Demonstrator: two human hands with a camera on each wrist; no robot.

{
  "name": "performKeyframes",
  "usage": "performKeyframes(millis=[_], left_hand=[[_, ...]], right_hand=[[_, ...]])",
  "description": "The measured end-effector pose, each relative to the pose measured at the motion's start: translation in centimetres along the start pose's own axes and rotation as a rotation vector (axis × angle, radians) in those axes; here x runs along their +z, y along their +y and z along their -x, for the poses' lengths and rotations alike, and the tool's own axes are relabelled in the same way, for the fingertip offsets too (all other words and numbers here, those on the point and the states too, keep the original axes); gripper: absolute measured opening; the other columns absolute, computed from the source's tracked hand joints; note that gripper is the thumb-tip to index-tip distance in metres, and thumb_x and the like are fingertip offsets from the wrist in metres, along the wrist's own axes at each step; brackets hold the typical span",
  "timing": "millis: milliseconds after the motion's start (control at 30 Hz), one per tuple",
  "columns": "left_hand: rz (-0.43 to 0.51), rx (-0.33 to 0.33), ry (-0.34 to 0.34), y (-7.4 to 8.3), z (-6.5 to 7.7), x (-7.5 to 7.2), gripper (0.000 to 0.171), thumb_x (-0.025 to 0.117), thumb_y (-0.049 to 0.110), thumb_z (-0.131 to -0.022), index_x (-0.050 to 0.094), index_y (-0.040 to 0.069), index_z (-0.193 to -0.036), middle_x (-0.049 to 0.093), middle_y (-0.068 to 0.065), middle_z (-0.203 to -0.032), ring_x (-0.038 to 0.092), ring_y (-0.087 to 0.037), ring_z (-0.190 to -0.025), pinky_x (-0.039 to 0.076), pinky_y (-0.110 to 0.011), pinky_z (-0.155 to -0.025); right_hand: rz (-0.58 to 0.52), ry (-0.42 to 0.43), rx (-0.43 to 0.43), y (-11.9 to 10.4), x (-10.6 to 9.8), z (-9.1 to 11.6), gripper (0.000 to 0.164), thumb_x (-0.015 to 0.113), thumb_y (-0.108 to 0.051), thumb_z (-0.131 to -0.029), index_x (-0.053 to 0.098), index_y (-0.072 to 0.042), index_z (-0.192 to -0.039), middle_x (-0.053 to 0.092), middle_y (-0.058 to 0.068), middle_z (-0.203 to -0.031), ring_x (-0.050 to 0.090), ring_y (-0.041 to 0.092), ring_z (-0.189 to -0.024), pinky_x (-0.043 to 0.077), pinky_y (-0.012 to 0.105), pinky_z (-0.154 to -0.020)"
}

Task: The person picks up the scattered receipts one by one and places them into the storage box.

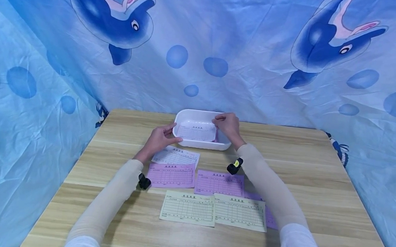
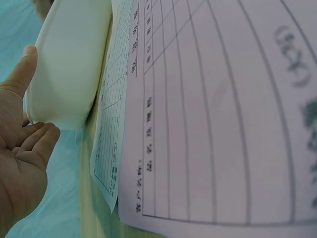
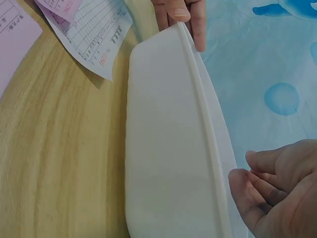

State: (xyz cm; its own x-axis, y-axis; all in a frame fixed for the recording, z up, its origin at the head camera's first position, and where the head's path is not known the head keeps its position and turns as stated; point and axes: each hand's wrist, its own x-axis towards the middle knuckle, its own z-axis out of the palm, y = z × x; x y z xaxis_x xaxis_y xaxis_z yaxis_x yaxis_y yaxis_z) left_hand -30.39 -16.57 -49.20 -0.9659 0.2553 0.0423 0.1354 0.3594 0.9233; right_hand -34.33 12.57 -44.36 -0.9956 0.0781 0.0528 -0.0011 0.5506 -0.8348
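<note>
A shallow white plastic tray (image 1: 203, 145) stands near the table's back edge, with a white printed form (image 1: 197, 133) lying in it and a bit of purple paper at its right side. My left hand (image 1: 160, 141) holds the tray's left end, thumb at the front corner and fingers around the side, also visible in the left wrist view. Over the tray's right part is my right hand (image 1: 227, 126). In the right wrist view its fingers (image 3: 242, 191) are loosely bent beside the rim, and nothing shows between them and the thumb.
In front of the tray lie a white form (image 1: 177, 156), a purple form (image 1: 171, 176) overlapping it, and another purple form (image 1: 219, 184). Nearer are two green forms (image 1: 187, 209), with more purple paper (image 1: 271, 218) partly under the right one. A blue dolphin-print cloth (image 1: 196, 36) hangs behind the table.
</note>
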Motion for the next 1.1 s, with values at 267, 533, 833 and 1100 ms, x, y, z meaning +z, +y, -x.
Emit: performKeyframes(millis=[267, 533, 833, 1100], left_hand=[[0.006, -0.002, -0.009, 0.2, 0.0, 0.0, 0.092, 0.087, 0.037, -0.083, 0.04, 0.006, -0.155, 0.048, -0.019, -0.154, 0.053, -0.031, -0.137, 0.054, -0.031, -0.105], [0.04, 0.022, -0.002, 0.0, -0.2, 0.0, 0.09, 0.088, 0.032, -0.082, 0.043, 0.0, -0.153, 0.049, -0.023, -0.152, 0.055, -0.035, -0.135, 0.055, -0.029, -0.102], [0.035, 0.02, -0.01, 0.2, -0.2, 0.1, 0.092, 0.088, 0.034, -0.082, 0.041, 0.0, -0.154, 0.048, -0.023, -0.152, 0.054, -0.035, -0.135, 0.055, -0.029, -0.102], [0.032, 0.023, -0.012, 0.2, -0.1, 0.1, 0.092, 0.087, 0.035, -0.082, 0.04, 0.001, -0.154, 0.047, -0.024, -0.153, 0.053, -0.037, -0.136, 0.054, -0.03, -0.103]], right_hand=[[-0.031, -0.035, -0.135, -0.3, -3.7, 0.9, 0.025, 0.075, -0.023, -0.095, 0.077, -0.003, -0.111, 0.077, 0.015, -0.101, 0.076, 0.027, -0.084, 0.065, 0.032, -0.072], [-0.099, -0.036, -0.204, -1.7, -8.1, 3.8, 0.03, 0.077, -0.025, -0.094, 0.076, -0.005, -0.116, 0.077, 0.013, -0.108, 0.074, 0.024, -0.092, 0.065, 0.036, -0.078], [-0.045, -0.002, -0.266, -0.7, -11.5, 7.7, 0.037, 0.078, -0.034, -0.093, 0.076, -0.008, -0.119, 0.077, 0.011, -0.11, 0.072, 0.018, -0.094, 0.06, 0.02, -0.074], [-0.013, -0.003, -0.281, 1.6, -13.0, 11.1, 0.038, 0.076, -0.037, -0.094, 0.075, -0.008, -0.12, 0.077, 0.008, -0.109, 0.071, 0.01, -0.09, 0.06, 0.017, -0.074]])
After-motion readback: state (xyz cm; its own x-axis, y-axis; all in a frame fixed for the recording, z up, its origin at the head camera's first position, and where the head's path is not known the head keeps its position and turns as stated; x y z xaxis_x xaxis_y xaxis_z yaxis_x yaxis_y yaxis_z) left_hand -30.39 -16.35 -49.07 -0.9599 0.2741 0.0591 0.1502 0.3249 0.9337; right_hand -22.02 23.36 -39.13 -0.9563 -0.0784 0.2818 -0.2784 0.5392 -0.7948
